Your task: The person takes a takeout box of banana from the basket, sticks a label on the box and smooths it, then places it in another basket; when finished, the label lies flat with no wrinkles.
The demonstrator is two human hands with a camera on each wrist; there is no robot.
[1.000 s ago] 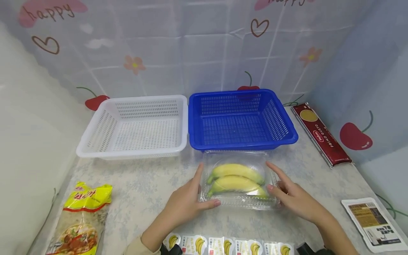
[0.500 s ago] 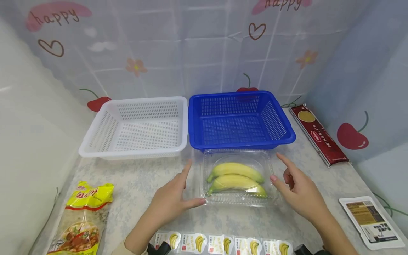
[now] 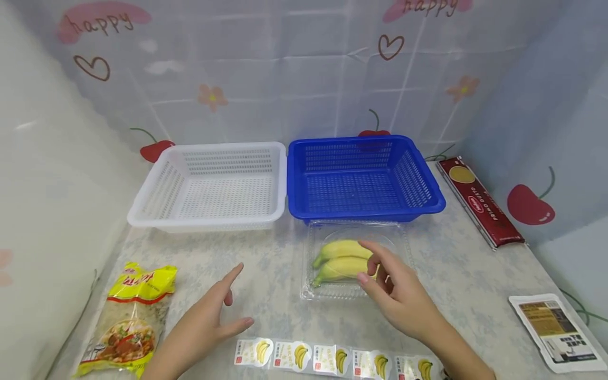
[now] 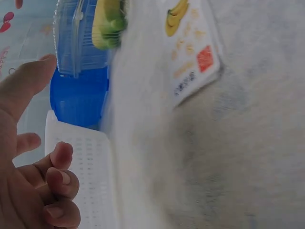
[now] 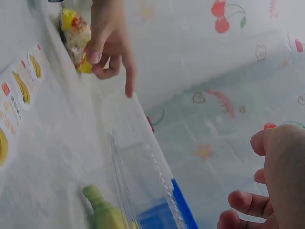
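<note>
Neither hand is gripping anything. The left hand (image 3: 201, 322) is holding its thumb and index finger wide apart, and its other fingers are curling loosely toward the palm, as the left wrist view is showing. It is hanging over the front left of the table (image 3: 271, 264), between a bag with a yellow top (image 3: 135, 316) and a strip of stickers (image 3: 332, 360). The right hand (image 3: 399, 298) is hovering over the right part of a clear plastic box (image 3: 309, 264), its thumb and index finger pointing forward with a gap between them and its other fingers bending loosely under.

The box is lying right of centre on the table, just in front of a blue basket (image 3: 366, 215); whether the two are touching is hard to tell. Two bananas (image 3: 337, 269) are lying side by side inside the box, their stems pointing left and their right ends hiding behind the right hand. Nearer the person, the strip is running from side to side, each of its five stickers showing a bunch of bananas.

Behind, a white basket (image 3: 206, 221) is standing to the left of the blue one. Toward the right edge of the table, a long dark red packet (image 3: 480, 203) is lying at a slant, and a flat white packet (image 3: 556, 335) is resting closer to the front. Cherries, flowers, hearts and the word "happy" are decorating the pale wall covering (image 3: 309, 89).
</note>
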